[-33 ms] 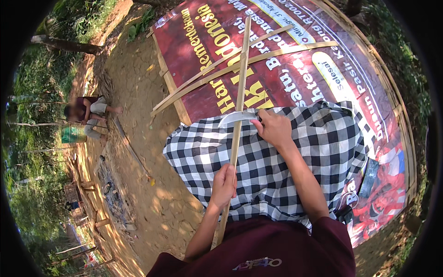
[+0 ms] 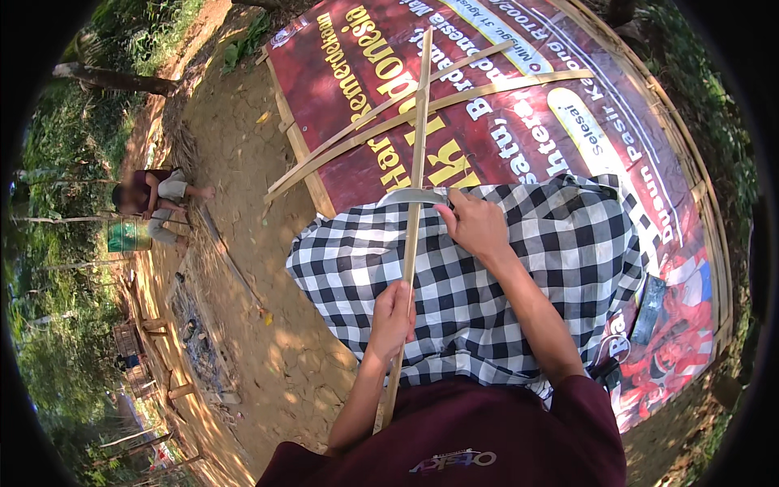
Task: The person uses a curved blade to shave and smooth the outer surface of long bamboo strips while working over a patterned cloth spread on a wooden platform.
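Observation:
A long, pale bamboo strip (image 2: 419, 138) runs from near my body out over the far banner. My left hand (image 2: 390, 321) is wrapped round its near part. In my right hand (image 2: 477, 225) is a curved knife (image 2: 412, 196); the fist mostly hides its handle. The blade crosses the strip and touches it beyond my left hand, its tip pointing left. Under both hands, a black-and-white checked cloth (image 2: 487, 300) lies over my lap.
A dark red printed banner (image 2: 341, 122) spreads ahead and right, with two bamboo strips (image 2: 487, 93) lying across it. A dark flat block (image 2: 647, 311) rests on its right side. Left, beyond a stick (image 2: 231, 256) on the cracked ground, a person (image 2: 161, 199) sits.
The far end of the bamboo strip has swung slightly left. My right hand and the knife have shifted a little left and away from me, and the blade lies more level.

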